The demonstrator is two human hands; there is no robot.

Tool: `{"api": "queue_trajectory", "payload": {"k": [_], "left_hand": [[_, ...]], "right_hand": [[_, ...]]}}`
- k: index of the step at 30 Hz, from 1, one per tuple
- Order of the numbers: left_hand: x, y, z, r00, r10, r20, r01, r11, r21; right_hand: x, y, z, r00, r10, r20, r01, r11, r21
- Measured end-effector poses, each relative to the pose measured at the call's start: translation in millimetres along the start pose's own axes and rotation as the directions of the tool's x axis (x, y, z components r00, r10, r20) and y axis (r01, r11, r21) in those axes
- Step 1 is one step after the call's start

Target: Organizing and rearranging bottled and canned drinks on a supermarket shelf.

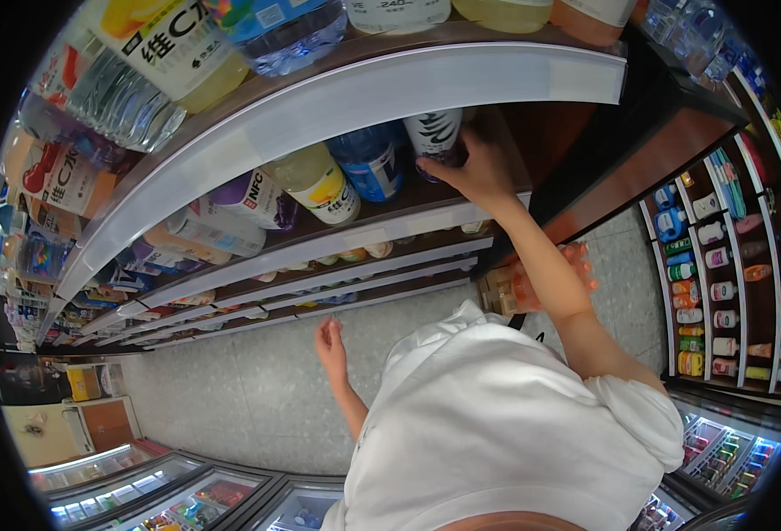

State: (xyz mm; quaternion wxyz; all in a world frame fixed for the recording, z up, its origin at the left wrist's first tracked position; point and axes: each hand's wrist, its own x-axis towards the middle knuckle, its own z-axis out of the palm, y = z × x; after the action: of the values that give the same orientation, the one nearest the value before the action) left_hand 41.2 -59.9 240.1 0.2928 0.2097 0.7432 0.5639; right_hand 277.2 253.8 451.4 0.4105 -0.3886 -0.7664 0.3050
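My right hand (479, 168) reaches into the shelf below the top one, its thumb and fingers wrapped round a bottle (433, 133) with a white label and dark markings. The shelf edge above hides the bottle's top. Just left of it stand a blue bottle (371, 168) and a pale yellow drink bottle (318, 184). Beside my body hangs my left hand (330, 345) over the grey floor, its fingers loosely bent and apart, with nothing visible in them.
A top shelf edge (337, 88) juts out above my right hand, with several large bottles on it. A dark shelf end panel (625, 146) stands to the right. Orange bottles (558, 274) are on the floor there. Glass-fronted coolers (205, 496) line the lower left.
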Motion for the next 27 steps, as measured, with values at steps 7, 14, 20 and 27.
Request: {"api": "queue_trajectory", "payload": {"k": [7,14,20,27], "left_hand": [[5.7,124.1,41.2,0.936,0.351,0.022,-0.349,0.935,-0.072],[12.8,161.9,65.2,0.805,0.573,-0.156,-0.586,0.809,-0.055],[14.4,183.4,74.2,0.757,0.644,-0.109,-0.650,0.760,-0.020],[18.9,189.0,90.6,0.741,0.664,-0.100,-0.671,0.739,-0.061]], "right_hand": [[7.0,51.7,-37.1,0.973,-0.072,-0.218,0.025,0.977,-0.213],[-10.8,5.9,-15.7,0.674,-0.490,-0.553,0.360,0.871,-0.334],[-12.9,-21.2,18.4,0.773,-0.461,-0.437,0.428,0.886,-0.177],[5.2,-30.5,70.1,0.987,-0.161,-0.009,0.161,0.986,0.043]]}}
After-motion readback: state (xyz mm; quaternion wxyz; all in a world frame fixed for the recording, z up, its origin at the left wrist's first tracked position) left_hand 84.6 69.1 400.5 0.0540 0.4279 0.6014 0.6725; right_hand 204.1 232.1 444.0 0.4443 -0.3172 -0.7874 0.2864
